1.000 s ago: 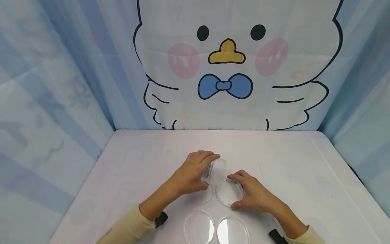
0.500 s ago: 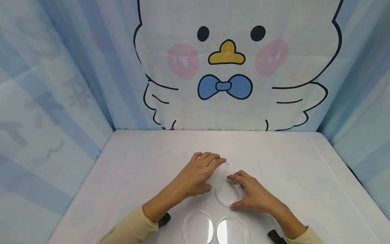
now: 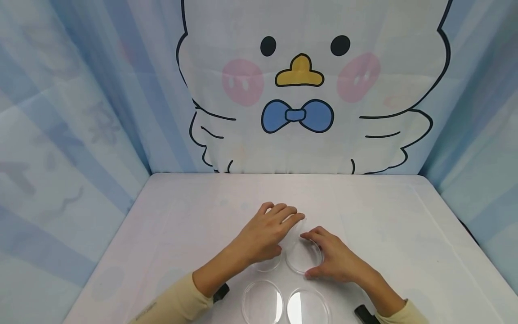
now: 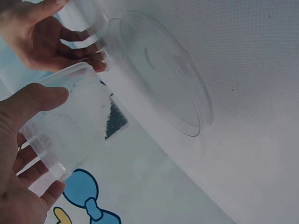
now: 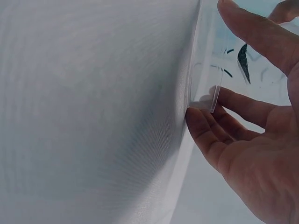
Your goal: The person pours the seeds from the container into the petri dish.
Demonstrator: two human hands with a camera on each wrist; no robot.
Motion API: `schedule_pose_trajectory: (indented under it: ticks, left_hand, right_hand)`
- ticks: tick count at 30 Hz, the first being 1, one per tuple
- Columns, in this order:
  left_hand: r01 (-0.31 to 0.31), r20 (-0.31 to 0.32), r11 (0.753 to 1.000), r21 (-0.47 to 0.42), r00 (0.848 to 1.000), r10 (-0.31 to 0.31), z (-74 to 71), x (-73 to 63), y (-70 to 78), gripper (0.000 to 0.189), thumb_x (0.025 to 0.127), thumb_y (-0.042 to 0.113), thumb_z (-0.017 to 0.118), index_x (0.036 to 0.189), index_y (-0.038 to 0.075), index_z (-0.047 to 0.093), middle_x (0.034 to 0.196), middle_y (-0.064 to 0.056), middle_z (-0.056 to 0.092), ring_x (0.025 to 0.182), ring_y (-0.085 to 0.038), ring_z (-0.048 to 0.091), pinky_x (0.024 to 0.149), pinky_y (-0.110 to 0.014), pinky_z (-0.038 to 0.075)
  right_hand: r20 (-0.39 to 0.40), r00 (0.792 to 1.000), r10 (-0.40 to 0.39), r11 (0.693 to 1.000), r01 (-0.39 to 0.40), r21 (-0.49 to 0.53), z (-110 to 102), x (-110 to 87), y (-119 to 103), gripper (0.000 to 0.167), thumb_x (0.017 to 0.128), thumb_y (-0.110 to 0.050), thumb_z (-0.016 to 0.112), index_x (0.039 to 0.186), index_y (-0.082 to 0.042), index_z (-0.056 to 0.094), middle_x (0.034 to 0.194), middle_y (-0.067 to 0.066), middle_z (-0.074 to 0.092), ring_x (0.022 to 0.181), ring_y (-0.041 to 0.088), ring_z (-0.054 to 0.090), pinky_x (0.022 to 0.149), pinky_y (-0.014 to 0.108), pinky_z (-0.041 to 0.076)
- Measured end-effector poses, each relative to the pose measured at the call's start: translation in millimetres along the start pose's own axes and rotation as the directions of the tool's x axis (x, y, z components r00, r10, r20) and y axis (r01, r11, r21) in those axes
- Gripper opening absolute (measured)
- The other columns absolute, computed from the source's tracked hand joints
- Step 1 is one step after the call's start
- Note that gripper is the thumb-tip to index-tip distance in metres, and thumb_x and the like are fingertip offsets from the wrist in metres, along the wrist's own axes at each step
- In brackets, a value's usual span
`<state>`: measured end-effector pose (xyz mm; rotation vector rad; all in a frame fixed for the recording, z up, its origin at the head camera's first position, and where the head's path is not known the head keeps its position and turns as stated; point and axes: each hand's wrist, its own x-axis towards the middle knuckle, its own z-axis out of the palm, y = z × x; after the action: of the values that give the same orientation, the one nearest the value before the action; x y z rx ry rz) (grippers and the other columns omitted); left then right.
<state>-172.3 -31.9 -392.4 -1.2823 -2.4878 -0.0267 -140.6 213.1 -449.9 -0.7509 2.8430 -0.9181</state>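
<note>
- Head view, clock centred on the clear dish (image 3: 303, 258) on the table (image 3: 182, 211), twelve pointing away from the person: right hand (image 3: 340, 260) at three o'clock, thumb and fingers curled about the rim, holding it.
- Left hand (image 3: 263, 233) at eleven o'clock, holding a clear plastic cup (image 4: 70, 121), thumb on one side, fingers on the other.
- Cup tilted, at about twelve o'clock (faint from above, far plainer in the left wrist view); dark grains (image 4: 116, 123) gathered at one end.
- Second dish (image 3: 268, 265) at nine o'clock, partly hidden beneath the left hand.
- Third dish (image 3: 262, 302) at seven o'clock and fourth dish (image 3: 309, 308) near six, side by side, both carrying bright reflections.
- Backdrop (image 3: 297, 153) beyond the table at twelve o'clock, printed with a cartoon figure wearing a blue bow tie.
</note>
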Motion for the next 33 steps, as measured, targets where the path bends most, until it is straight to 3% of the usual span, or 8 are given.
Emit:
schedule_pose_trajectory:
  ticks: [14,33]
  left_hand:
    - [-0.038,-0.001,0.997,0.067,0.999,0.038,-2.1,1.7,5.4,0.093,0.067,0.024,0.097,0.147,0.024,0.052,0.142,0.006,0.057,0.132,-0.016,0.052,0.111,-0.042,0.044]
    - [-0.083,-0.042,0.984,0.155,0.995,0.09,-4.5,4.7,11.9,0.07,0.081,0.021,0.087,0.144,0.025,0.057,0.141,0.007,0.059,0.132,-0.015,0.053,0.111,-0.04,0.044]
  right_hand:
    - [0.003,1.0,-0.009,0.999,0.009,-0.032,-1,0.6,-3,0.083,0.063,-0.035,0.099,0.133,-0.004,0.065,0.119,0.003,0.062,0.106,0.023,0.063,0.087,0.036,0.054]
    - [-0.001,1.0,0.014,1.0,-0.014,0.013,-3,2.7,-4,0.087,0.06,-0.037,0.101,0.13,-0.003,0.063,0.117,0.004,0.062,0.101,0.02,0.061,0.083,0.032,0.054]
